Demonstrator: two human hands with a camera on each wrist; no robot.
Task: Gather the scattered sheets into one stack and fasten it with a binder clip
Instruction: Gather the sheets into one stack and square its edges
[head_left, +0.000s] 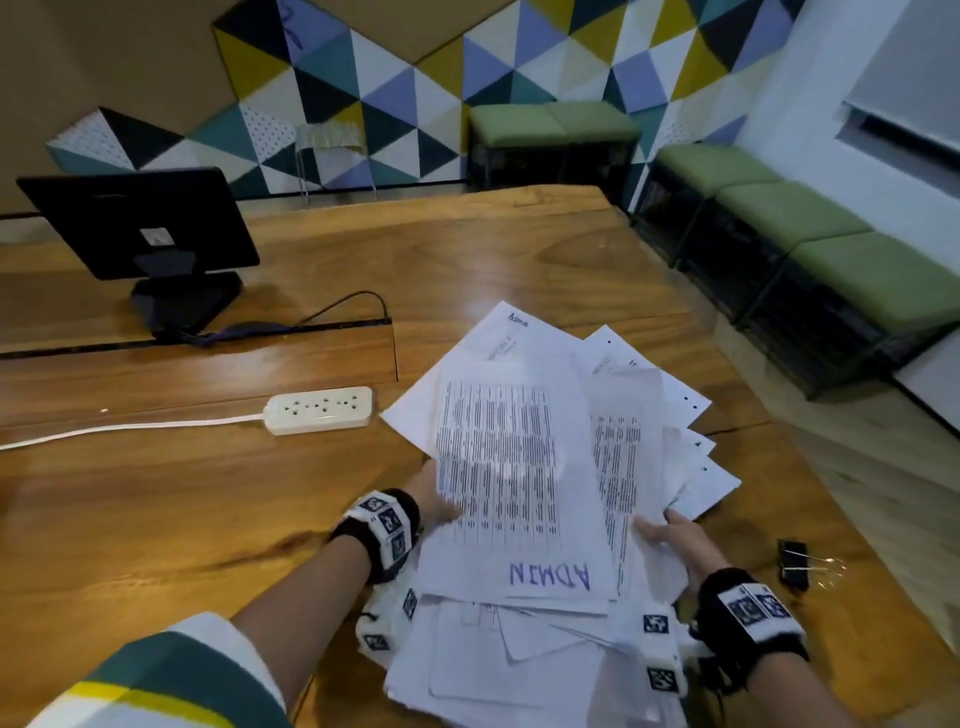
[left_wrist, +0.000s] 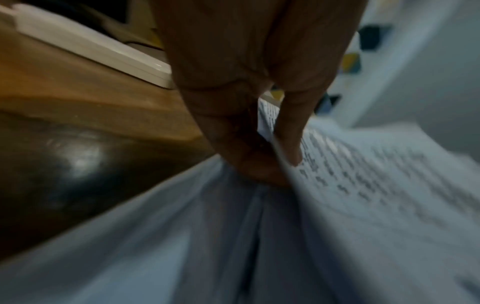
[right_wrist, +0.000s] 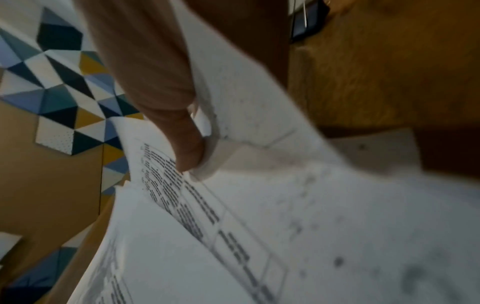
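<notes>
A loose, uneven pile of white printed sheets (head_left: 519, 467) is lifted off the wooden table (head_left: 156, 509), the top one marked "ADMIN" in blue. My left hand (head_left: 436, 504) grips the pile's left edge; in the left wrist view its thumb (left_wrist: 291, 144) lies on the printed page (left_wrist: 376, 185) with the fingers underneath. My right hand (head_left: 670, 540) pinches the right side; the right wrist view shows its thumb (right_wrist: 187, 148) pressing on the sheets (right_wrist: 285, 216). A black binder clip (head_left: 795, 564) with silver handles lies on the table to the right of my right wrist.
A white power strip (head_left: 319, 409) with its cable lies left of the sheets. A black monitor (head_left: 140, 223) stands at the far left. Green benches (head_left: 831, 249) run along the wall to the right of the table.
</notes>
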